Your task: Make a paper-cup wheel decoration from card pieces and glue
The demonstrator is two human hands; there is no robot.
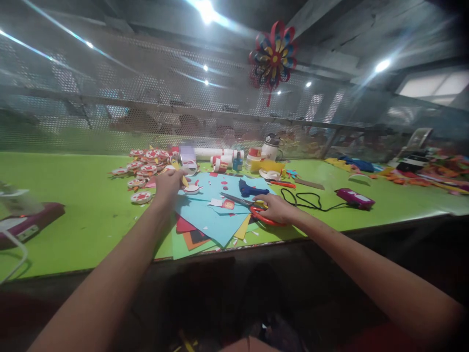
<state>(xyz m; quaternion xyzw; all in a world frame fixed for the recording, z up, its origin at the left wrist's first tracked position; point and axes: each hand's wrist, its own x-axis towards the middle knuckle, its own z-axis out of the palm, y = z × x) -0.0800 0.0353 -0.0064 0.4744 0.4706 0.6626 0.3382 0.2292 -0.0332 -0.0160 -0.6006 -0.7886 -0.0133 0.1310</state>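
Red-handled scissors (245, 202) ran leftward from my right hand (274, 208), curled around handles (264, 219), blades over blue paper (212, 226) toward left hand (169, 183), bent at yellow piece (184, 182); whether gripping, I could not tell.

The scene is viewed from the wearer's head, near the front edge of the green table (91, 210), with the camera faced forward and down. The left forearm (128, 255) is framed at 8 o'clock, the right forearm (359, 261) at 4; the ceiling (242, 10) (coverage is wide) is included at 12.
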